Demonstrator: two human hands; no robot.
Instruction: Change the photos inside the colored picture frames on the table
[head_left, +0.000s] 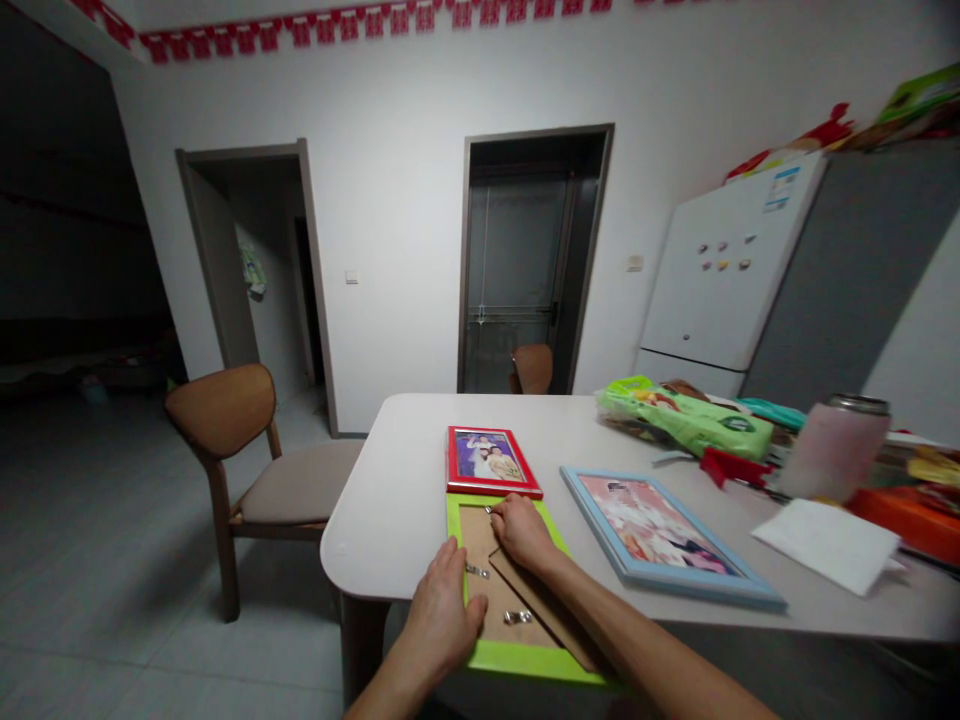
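A lime-green picture frame [536,658] lies face down at the table's near edge, its brown backing board [472,530] showing. Along its left side, my left hand [442,612] grips the frame, thumb over the backing. My right hand [521,532] is closed in a pinch at a small metal clip [489,510] near the far end of the backing; the fingertips partly hide it. Two more metal pieces, a clip [477,571] by my left fingers and a hanger [517,617] lower down, show on the board. A brown stand flap [536,600] runs slantwise under my right forearm.
A red picture frame [491,462] touches the green one's far end. To the right lie a light-blue picture frame [667,540], white paper [825,545], a pink bottle [836,450] and a green packet [686,418]. A wooden chair [300,490] stands left of the white table [397,480].
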